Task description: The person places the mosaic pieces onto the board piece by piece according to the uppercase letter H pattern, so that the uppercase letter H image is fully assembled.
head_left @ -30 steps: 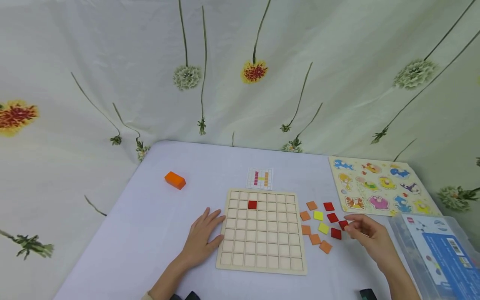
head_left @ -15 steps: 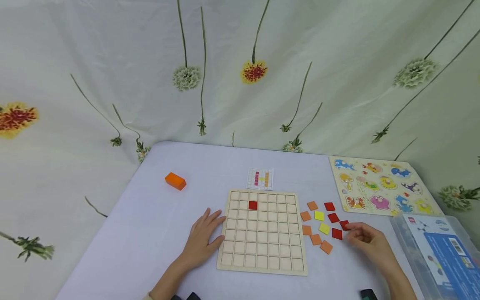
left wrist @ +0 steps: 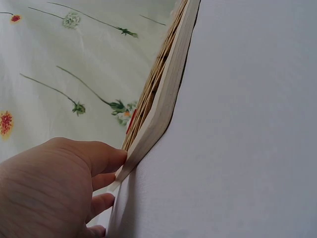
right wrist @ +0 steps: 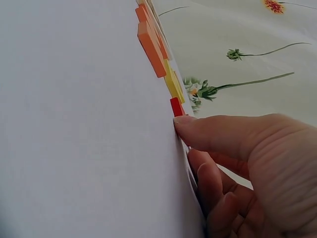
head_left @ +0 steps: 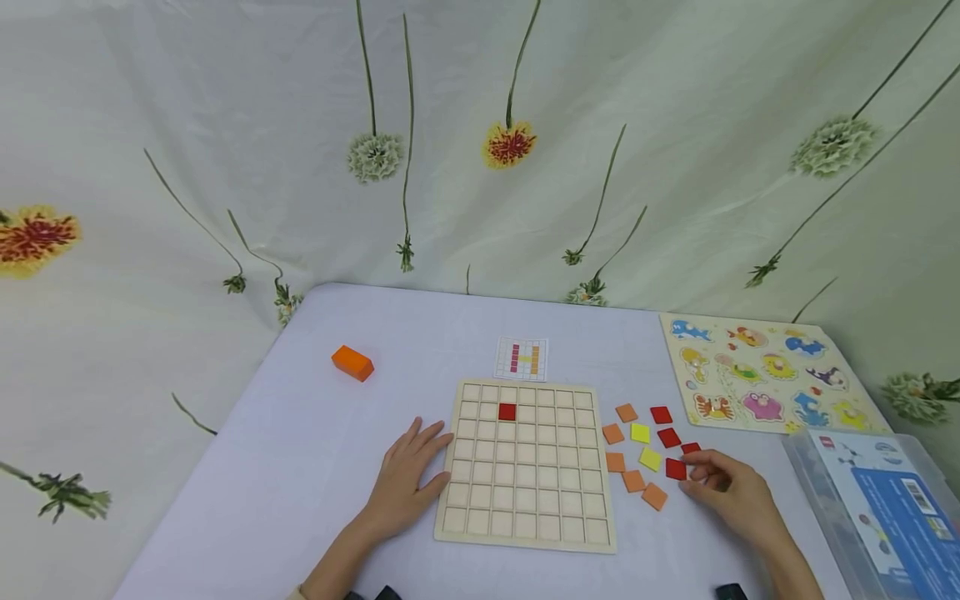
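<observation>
My left hand point(head_left: 408, 475) rests with spread fingers at the left edge of a wooden grid board point(head_left: 525, 525); its thumb touches the rim in the left wrist view. One red tile point(head_left: 507, 412) lies in the board's second row. Right of the board, my right hand point(head_left: 731, 496) has thumb and index finger apart beside a loose red tile point(head_left: 676, 469). In the right wrist view the thumb tip is at a red tile's edge point(right wrist: 176, 106); the index fingertip is hidden. Several more red tiles point(head_left: 669, 437), two yellow tiles point(head_left: 649, 459) and several orange tiles point(head_left: 633, 481) lie nearby.
A small pattern card point(head_left: 521, 358) lies behind the board. An orange block point(head_left: 352, 363) sits at the left. On the right are an animal puzzle board point(head_left: 765, 375) and a clear plastic case point(head_left: 885, 508) with a blue label. A flowered cloth hangs behind.
My right hand has shifted slightly left and toward me, from the rightmost red tile to the lower red one. The left hand and the tiles stay in place.
</observation>
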Available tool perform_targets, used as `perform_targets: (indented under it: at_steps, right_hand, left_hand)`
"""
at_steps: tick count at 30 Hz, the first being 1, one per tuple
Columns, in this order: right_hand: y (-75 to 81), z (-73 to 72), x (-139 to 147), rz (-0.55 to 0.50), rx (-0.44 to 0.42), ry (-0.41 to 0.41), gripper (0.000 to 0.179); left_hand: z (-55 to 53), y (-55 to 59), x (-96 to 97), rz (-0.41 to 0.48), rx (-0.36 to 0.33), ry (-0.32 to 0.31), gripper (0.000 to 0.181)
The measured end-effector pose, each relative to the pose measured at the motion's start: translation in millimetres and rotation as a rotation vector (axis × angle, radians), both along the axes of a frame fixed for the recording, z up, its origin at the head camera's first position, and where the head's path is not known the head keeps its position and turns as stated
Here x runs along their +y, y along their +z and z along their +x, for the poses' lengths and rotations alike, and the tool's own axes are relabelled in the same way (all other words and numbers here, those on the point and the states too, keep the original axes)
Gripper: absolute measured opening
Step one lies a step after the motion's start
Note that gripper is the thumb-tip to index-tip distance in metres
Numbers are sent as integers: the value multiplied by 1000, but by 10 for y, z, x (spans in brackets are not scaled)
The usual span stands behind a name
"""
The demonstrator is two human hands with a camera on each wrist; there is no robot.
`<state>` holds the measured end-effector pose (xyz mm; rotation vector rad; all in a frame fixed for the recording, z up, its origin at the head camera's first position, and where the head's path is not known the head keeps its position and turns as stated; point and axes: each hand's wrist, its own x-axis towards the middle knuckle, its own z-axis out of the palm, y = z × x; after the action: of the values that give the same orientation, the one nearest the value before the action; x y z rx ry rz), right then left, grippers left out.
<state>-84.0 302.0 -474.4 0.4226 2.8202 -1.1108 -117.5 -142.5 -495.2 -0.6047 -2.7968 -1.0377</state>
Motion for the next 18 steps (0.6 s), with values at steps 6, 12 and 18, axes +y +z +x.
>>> perform_targets:
  at_steps: [6,12,18]
  right_hand:
    - [-9,-13,-7,52,28,19,40]
    - [-14,-4,-3,58,33,32,38]
    - [4,8,-10,50,53,29,36]
  left_hand:
    - [-1,8,-1,1,6,1,50]
    - [8,4,-1,-3,-14,4,50]
    - [5,4,3,-5,-11,5,50]
